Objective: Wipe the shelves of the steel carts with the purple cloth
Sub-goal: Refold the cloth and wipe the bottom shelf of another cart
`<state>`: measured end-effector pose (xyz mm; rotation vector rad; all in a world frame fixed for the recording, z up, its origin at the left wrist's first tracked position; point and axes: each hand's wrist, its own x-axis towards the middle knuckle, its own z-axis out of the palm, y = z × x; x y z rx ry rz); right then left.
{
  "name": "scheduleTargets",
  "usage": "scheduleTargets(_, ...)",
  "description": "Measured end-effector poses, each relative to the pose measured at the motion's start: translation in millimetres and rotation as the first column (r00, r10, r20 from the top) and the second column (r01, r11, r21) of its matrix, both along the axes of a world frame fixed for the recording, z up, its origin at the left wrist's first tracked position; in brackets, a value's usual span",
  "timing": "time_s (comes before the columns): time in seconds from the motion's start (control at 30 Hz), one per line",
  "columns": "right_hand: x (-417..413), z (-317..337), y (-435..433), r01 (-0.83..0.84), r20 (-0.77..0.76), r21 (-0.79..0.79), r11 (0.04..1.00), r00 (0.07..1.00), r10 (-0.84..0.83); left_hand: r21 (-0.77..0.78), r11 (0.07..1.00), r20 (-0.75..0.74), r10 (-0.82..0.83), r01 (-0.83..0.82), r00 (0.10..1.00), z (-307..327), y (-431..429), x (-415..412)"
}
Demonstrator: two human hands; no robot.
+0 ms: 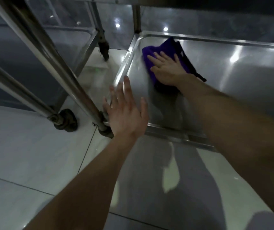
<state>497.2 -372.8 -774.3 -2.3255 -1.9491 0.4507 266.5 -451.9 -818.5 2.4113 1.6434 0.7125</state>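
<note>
Here the right hand (167,68) presses the purple cloth (151,53) flat, fingers straight and spread, on the bottom shelf (232,77) near its far left corner. The left hand (126,112) hovers, fingers apart (holding nothing). Risk: unpinched cloth may bunch, leaving rim corners unwiped.

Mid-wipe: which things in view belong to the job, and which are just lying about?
Job:
cloth, pressed flat under the right hand
shelf it lies on
second cart's shelf

Just there:
left hand, hovering, holding nothing
caster
floor
</note>
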Motion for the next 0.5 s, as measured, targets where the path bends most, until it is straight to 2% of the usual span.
scheduleTargets(0.13,-38.9,-10.6,-68.3,-0.191,0.041,0.053,0.98,0.981,0.189,0.001,1.0,0.074,-0.002,0.002,0.997,5.4,-1.2,1.4)
scheduleTargets(0.2,-49.5,-17.5,-102.9,-0.278,0.038,0.074,0.958,0.96,0.276,0.027,0.998,0.159,-0.054,0.05,0.986,11.3,-5.5,-2.6)
scheduleTargets(0.27,-48.7,-18.5,-116.7,-0.304,0.028,0.081,0.949,0.953,0.302,0.191,0.973,0.282,-0.183,0.132,0.942,14.3,-16.8,-13.0)
scheduleTargets(0.3,-46.0,-16.3,-117.1,-0.296,0.031,0.079,0.952,0.955,0.295,0.262,0.957,0.36,-0.214,0.122,0.908,16.1,-24.2,-19.3)
scheduleTargets(0.37,-42.5,-12.6,-117.6,-0.271,0.047,0.091,0.958,0.962,0.268,0.263,0.964,0.532,-0.123,-0.026,0.838,23.4,-39.3,-34.9)
scheduleTargets(0.43,-44.9,-14.5,-121.8,-0.237,0.088,0.117,0.965,0.97,0.227,0.128,0.957,0.687,0.104,-0.261,0.719,36.4,-45.7,-53.9)
scheduleTargets(0.5,-48.2,-17.9,-125.5,-0.197,0.121,0.125,0.973,0.976,0.182,0.041,0.919,0.757,0.228,-0.393,0.613,52.2,-32.3,-72.7)
